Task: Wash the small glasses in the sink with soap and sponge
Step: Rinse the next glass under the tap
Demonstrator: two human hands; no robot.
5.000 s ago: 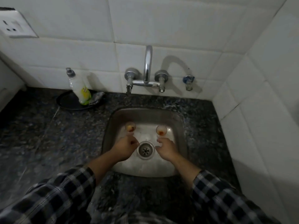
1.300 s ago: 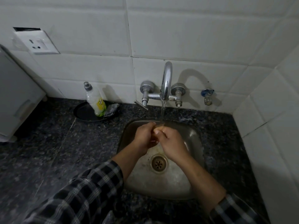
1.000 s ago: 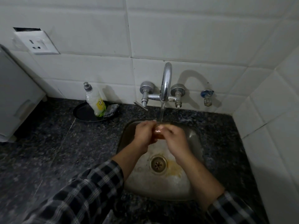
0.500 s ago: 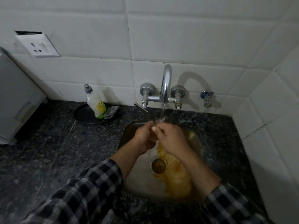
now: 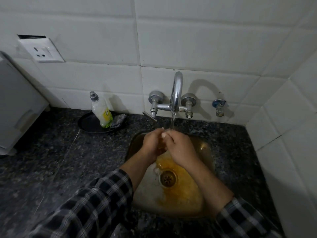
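Orange water (image 5: 180, 191) lies in the sink (image 5: 147, 194). L hand (image 5: 152, 143) & R hand (image 5: 180, 148) curl together round a small glass (image 5: 161, 146), mostly hidden, under the tap (image 5: 176, 90) stream. Back on the desk (image 5: 51, 152): soap bottle (image 5: 102, 112), yellow label too small to read.

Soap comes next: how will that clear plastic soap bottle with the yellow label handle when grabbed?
The clear plastic soap bottle stands tall and narrow on the round black tray, so may tip if nudged. Smooth plastic: probably slippery wet, likely light.
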